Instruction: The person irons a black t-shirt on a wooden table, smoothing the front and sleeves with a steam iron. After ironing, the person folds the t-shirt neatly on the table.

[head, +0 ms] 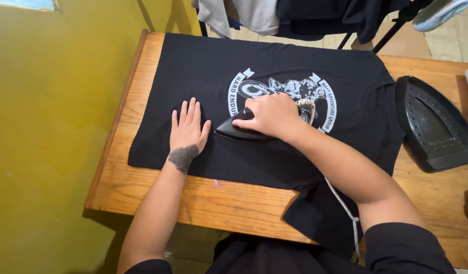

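A black T-shirt with a white round print lies spread flat on a wooden table. My left hand rests flat on the shirt's lower left part, fingers apart, holding nothing. Just to its right, my right hand grips the handle of a black clothes iron, whose pointed tip faces left toward my left hand. The iron sits on the shirt over the print's lower edge. Its white cord runs down past my right forearm.
A black iron-shaped rest or soleplate cover lies on the table at the right. Clothes hang on a rack beyond the table's far edge. A yellow wall runs close along the table's left side.
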